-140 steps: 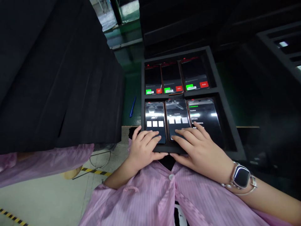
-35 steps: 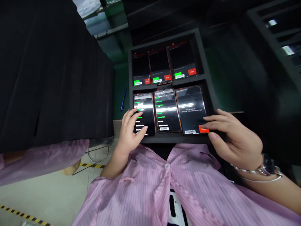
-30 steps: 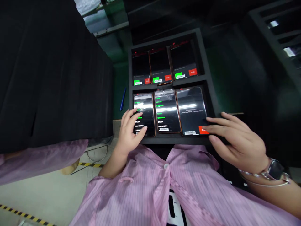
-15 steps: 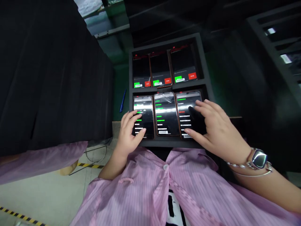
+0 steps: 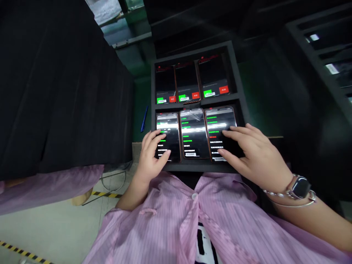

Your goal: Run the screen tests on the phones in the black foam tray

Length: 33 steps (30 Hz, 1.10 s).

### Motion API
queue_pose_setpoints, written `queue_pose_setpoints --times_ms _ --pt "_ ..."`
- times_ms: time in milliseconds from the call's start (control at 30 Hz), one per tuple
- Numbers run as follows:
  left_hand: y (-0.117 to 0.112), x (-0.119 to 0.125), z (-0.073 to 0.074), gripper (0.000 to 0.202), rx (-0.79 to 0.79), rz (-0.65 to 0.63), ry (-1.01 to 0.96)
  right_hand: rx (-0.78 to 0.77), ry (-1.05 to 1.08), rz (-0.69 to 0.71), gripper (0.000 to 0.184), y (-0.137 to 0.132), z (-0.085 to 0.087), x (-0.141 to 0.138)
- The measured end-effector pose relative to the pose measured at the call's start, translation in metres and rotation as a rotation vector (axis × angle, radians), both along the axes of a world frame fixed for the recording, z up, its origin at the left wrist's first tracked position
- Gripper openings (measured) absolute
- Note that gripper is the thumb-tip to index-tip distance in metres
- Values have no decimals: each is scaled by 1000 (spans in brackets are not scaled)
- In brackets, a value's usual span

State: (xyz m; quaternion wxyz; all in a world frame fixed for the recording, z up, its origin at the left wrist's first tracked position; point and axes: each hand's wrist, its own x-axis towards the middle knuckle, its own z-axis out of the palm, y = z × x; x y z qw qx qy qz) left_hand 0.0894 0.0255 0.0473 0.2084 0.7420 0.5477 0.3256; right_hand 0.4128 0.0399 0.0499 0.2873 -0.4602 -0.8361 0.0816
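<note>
A black tray (image 5: 238,80) holds two rows of smartphones. Over the lower part of the front left smartphone (image 5: 173,126) lies my left hand (image 5: 151,156), its fingers spread and partly covering the list on the screen. My right hand (image 5: 255,154) hovers at the front right smartphone (image 5: 216,126), fingers apart, the fingertips at its screen; whether they touch it I cannot tell. Between them the front middle smartphone (image 5: 194,139) shows green and white lines of text. Each back-row smartphone (image 5: 187,79) has a dark screen with a green and a red block at the bottom.
A blue pen (image 5: 144,119) lies on the green surface left of the tray. Black curtain (image 5: 66,91) hangs close on the left. At the far right stands another dark tray (image 5: 299,36) with lit devices. A person's pink sleeve (image 5: 68,187) shows at lower left.
On the front right smartphone the list has shifted upward, with more green lines showing. My right hand's fingers have moved slightly down the screen. My left hand has stayed put.
</note>
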Motion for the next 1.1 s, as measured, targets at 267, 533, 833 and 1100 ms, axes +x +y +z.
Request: queue_pose_setpoints --times_ms 267,533,833,1100 --pt "0 1 -1 40 10 6 3 -74 -49 -34 63 5 -1 -3" --pt "0 0 0 40 6 -5 -9 70 -28 235 33 -18 9 11" --pt "-4 -2 1 45 -10 -14 6 158 -164 232 36 -24 0 9" --pt "72 -8 14 63 43 77 176 199 -118 243 35 -23 -4 7"
